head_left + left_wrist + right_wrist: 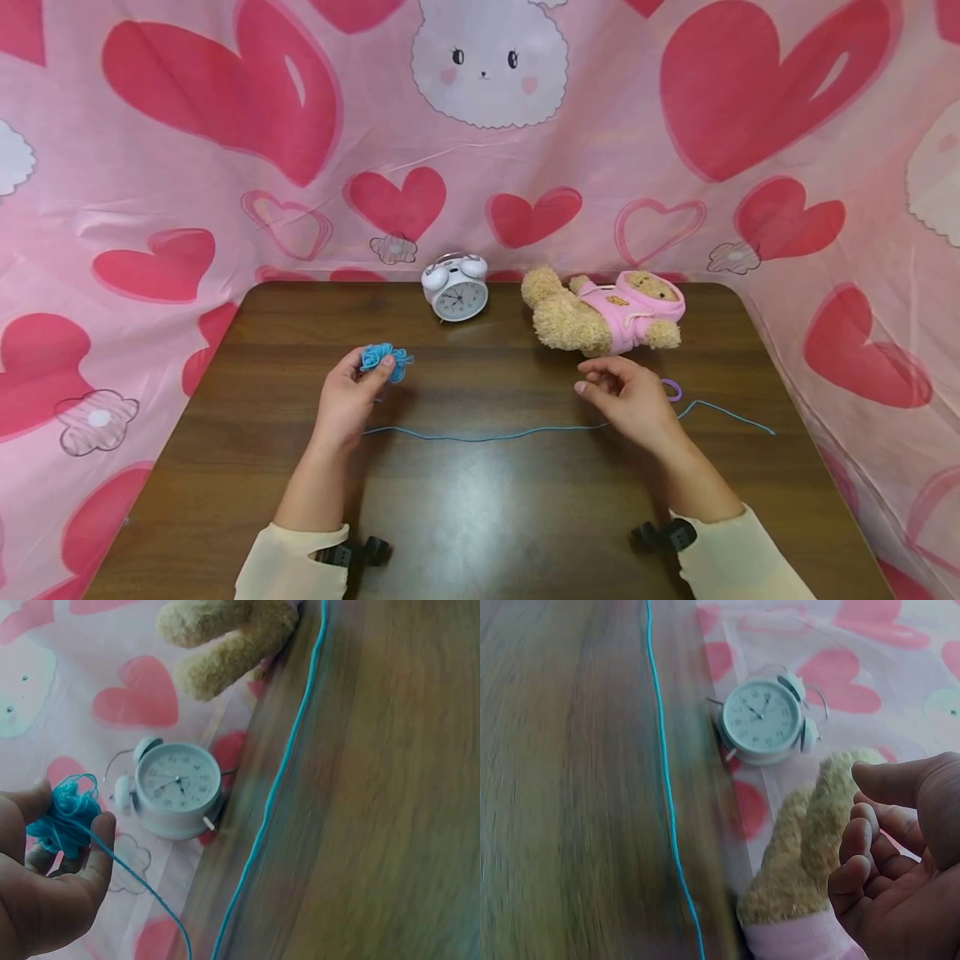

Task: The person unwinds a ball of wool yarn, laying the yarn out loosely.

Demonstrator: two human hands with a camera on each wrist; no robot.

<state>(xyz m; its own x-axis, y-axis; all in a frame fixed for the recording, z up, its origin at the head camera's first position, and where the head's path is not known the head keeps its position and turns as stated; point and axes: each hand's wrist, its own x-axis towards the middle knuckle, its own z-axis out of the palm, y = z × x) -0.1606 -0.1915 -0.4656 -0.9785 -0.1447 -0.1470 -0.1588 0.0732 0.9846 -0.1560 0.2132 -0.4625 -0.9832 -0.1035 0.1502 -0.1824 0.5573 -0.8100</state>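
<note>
My left hand (347, 404) pinches a small bundle of blue yarn (382, 360) between thumb and fingers, above the left part of the table. A loose strand runs down from the bundle, as the left wrist view shows. Across the tabletop lies a long piece of blue yarn (480, 439), passing under my right hand (633, 404) and ending at the right. That hand hovers with loosely bent fingers and nothing in its grasp. Just behind it a purple ring (679, 389) shows, partly covered by the hand; whether it belongs to a larger object is hidden.
A white twin-bell alarm clock (459, 292) stands at the table's back edge. To its right a teddy bear (570, 321) in a pink hoodie lies on its back. Pink heart-patterned cloth (525, 150) hangs behind and beside the brown wooden table (480, 533).
</note>
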